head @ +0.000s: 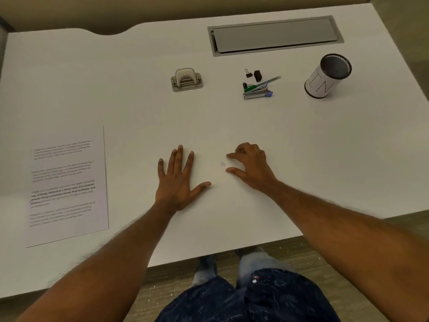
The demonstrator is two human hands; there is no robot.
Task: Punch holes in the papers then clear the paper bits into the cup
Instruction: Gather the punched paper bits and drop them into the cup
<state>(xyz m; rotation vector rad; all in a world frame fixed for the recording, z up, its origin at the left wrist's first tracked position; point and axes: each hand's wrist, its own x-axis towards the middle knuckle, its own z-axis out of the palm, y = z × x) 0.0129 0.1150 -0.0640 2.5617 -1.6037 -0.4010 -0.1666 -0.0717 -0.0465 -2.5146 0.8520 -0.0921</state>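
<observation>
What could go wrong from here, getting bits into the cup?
1. The paper bit is tiny and pale on the white table; the right hand may miss the pinch or flick it away.
2. The cup stands far off, back right; the bit could drop on the way.

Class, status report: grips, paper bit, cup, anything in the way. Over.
Left grip flat on table, open. Right grip open, thumb and forefinger straddling paper bit. Cup upright far right, path clear.

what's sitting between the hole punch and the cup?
Head view: a small clutter between hole punch and cup: stapler, green pen, black binder clips.
</observation>
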